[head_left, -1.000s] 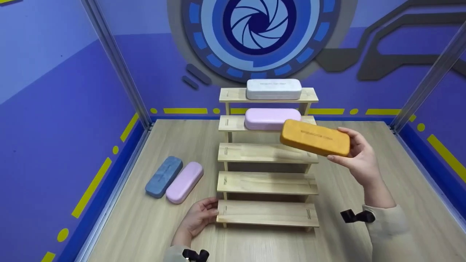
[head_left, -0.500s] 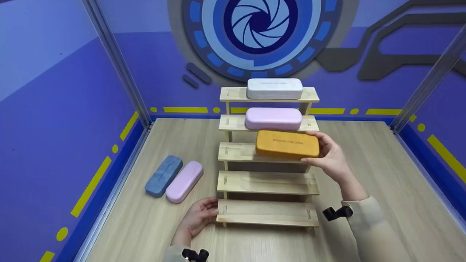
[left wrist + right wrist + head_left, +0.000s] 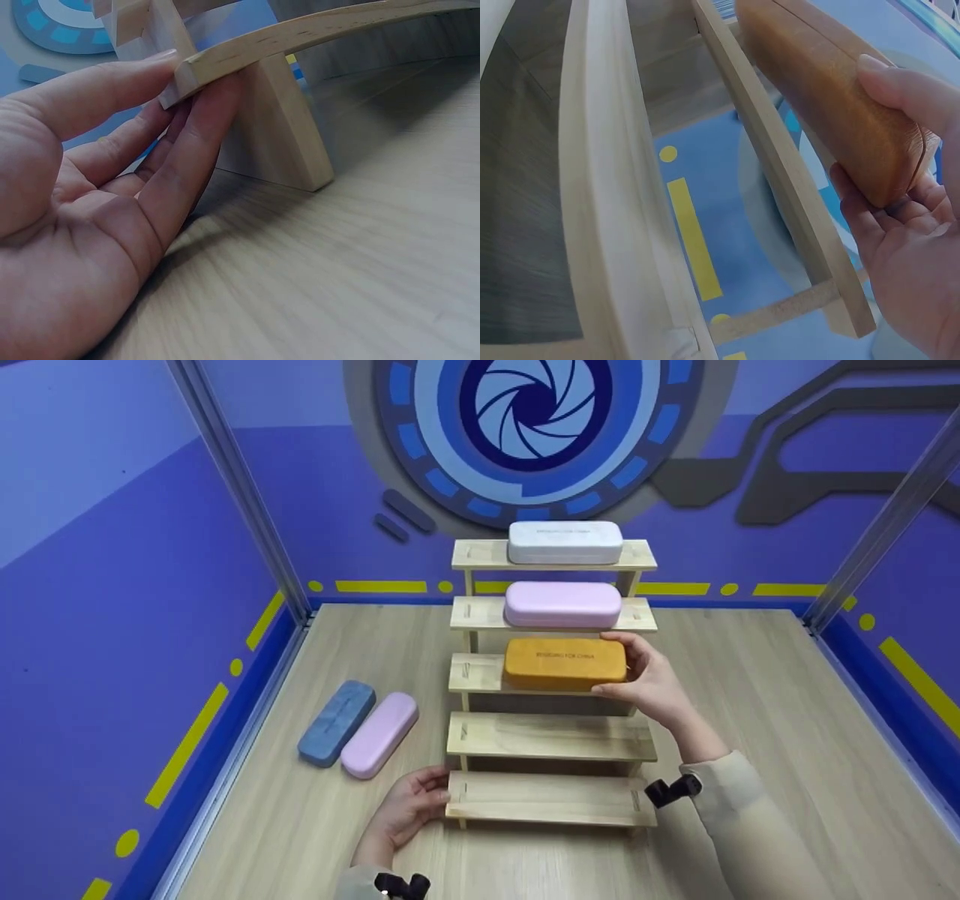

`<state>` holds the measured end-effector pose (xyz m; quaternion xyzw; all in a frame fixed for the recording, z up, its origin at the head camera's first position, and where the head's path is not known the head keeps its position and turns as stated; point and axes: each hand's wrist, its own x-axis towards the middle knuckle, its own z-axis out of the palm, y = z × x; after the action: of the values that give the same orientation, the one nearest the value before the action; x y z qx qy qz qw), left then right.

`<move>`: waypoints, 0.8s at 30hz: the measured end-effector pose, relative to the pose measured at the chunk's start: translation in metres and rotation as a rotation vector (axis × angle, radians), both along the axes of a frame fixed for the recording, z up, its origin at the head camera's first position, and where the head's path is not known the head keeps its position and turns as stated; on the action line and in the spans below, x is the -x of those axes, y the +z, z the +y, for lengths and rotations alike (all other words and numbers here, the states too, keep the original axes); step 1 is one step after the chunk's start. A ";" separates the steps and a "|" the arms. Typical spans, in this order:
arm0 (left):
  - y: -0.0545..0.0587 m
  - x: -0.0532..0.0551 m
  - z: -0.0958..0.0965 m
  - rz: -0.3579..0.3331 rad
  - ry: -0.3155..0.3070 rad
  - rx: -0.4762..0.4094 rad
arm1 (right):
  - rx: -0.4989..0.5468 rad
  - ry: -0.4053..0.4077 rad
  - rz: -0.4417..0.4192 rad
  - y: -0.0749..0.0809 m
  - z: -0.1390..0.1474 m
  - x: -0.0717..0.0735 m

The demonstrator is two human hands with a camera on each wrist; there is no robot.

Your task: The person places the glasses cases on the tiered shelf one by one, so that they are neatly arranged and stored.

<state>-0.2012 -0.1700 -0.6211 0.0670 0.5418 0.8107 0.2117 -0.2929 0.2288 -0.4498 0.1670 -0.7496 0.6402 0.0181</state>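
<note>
My right hand (image 3: 654,684) grips the right end of an orange glasses case (image 3: 562,660) with dark lettering on its lid. The case lies lengthwise over the middle step of a wooden stepped rack (image 3: 551,735). In the right wrist view the thumb presses one side of the orange glasses case (image 3: 832,97) and fingers curl beneath its end. My left hand (image 3: 407,810) pinches the left end of the rack's lowest step. The left wrist view has its thumb above the board (image 3: 300,37) and fingers under it, beside the rack's leg (image 3: 281,127).
A white glasses case (image 3: 565,544) stands on the top step and a pink one (image 3: 562,604) on the step below. Left of the rack, a blue case (image 3: 337,724) and another pink case (image 3: 380,735) lie on the table (image 3: 285,825). Blue panels (image 3: 112,622) enclose the table.
My right hand has brought the orange glasses case left and slightly down, levelling it from a tilt to line up over the middle step. The left hand has kept its place.
</note>
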 end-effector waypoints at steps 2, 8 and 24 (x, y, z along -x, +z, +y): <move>0.000 0.000 0.000 0.000 0.000 0.004 | -0.010 -0.002 -0.005 0.000 -0.001 0.002; 0.001 0.000 0.000 -0.016 0.011 0.012 | -0.059 0.012 -0.016 -0.001 -0.002 0.006; 0.000 0.000 0.000 -0.014 0.000 0.019 | -0.296 0.060 -0.026 0.006 0.003 0.017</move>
<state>-0.2013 -0.1698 -0.6209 0.0592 0.5478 0.8061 0.2160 -0.3096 0.2318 -0.4439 0.1819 -0.8306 0.5250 -0.0356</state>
